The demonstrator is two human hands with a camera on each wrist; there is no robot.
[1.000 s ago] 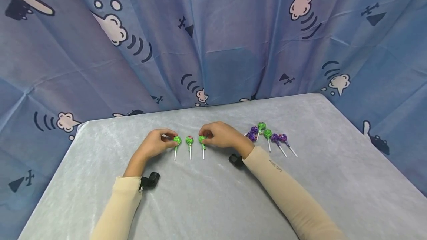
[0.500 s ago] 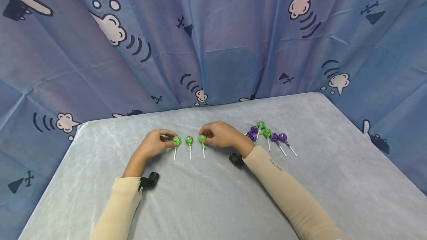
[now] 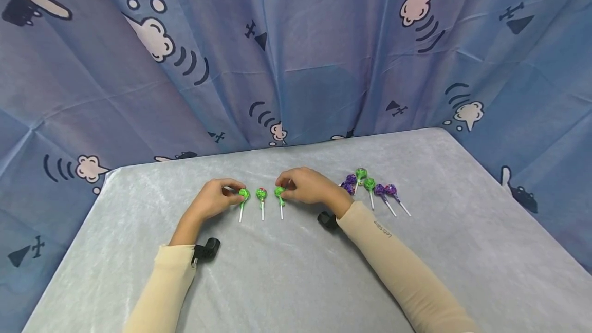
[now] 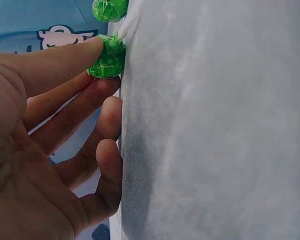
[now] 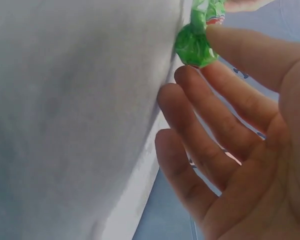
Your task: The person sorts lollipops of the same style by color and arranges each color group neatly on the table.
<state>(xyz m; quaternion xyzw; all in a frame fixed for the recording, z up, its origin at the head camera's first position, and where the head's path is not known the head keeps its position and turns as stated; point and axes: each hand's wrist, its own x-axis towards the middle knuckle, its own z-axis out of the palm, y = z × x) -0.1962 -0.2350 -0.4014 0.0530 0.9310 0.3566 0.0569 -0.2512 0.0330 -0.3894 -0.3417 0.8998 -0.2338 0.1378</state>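
Note:
Three green-wrapped lollipops lie side by side with their white sticks toward the person. My left hand (image 3: 216,199) pinches the head of the left lollipop (image 3: 244,194) between thumb and fingers; in the left wrist view its green wrapper (image 4: 110,57) shows at the thumb tip. My right hand (image 3: 305,186) pinches the head of the right lollipop (image 3: 279,192), and the right wrist view has that green head (image 5: 195,47) between thumb and fingertips. Between the hands lies the middle lollipop (image 3: 261,195), green with a red patch, touched by neither.
To the right, beyond the right wrist, lies a loose group of lollipops: green ones (image 3: 369,184) and several purple ones (image 3: 390,190). They rest on a table with a grey-white cloth (image 3: 277,271). A blue patterned curtain (image 3: 314,91) hangs behind its far edge.
The left hand's lollipop has shifted very slightly left, away from the middle one. Both hands keep their pinch, and the right hand is nearly still.

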